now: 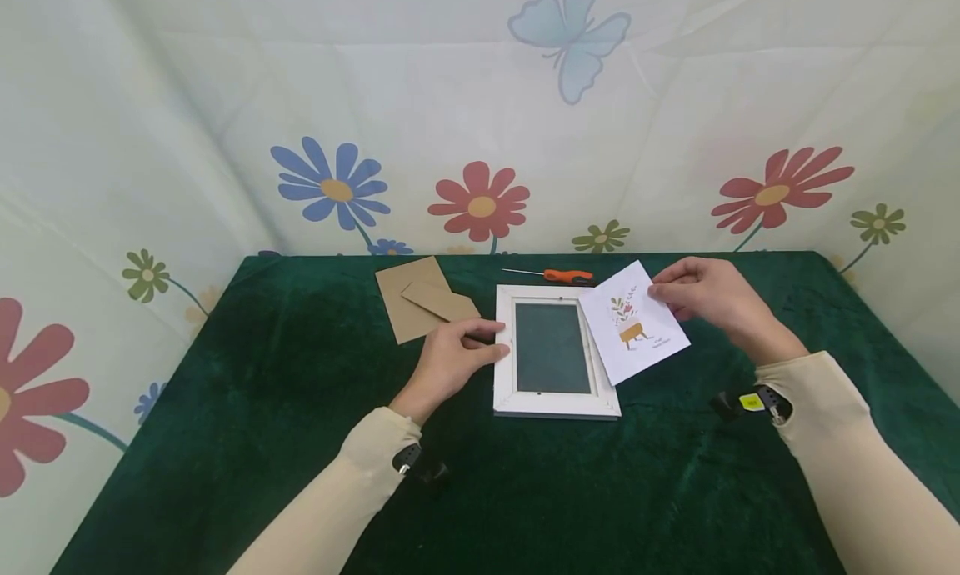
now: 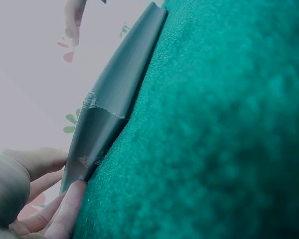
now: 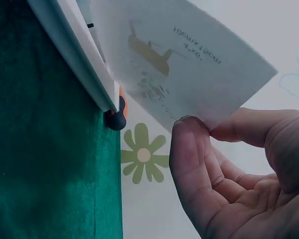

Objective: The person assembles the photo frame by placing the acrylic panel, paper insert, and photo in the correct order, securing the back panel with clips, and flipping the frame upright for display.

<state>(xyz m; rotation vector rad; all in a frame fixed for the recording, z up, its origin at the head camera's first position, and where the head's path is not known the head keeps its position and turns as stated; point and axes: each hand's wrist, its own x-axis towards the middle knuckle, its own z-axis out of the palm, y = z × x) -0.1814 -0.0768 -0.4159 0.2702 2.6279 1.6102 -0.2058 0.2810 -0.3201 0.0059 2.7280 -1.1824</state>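
A white picture frame (image 1: 504, 383) lies back up on the green cloth, its opening showing dark green. My left hand (image 1: 447, 354) grips the frame's left edge, and in the left wrist view the left fingers (image 2: 70, 206) lie along its side. Between thumb and fingers, my right hand (image 1: 708, 300) pinches a printed paper insert (image 1: 600, 317) by its upper right edge. The insert is tilted and overlaps the frame's right side in the head view. It bears a small plant drawing, and its size text appears mirrored in the right wrist view (image 3: 229, 94).
A brown backing board (image 1: 397, 300) with its folded-out stand (image 1: 442, 300) lies left of the frame. Behind the frame is a screwdriver (image 1: 567, 276) with an orange handle. A flowered curtain (image 1: 420, 75) hangs behind the table's green cloth (image 1: 300, 375).
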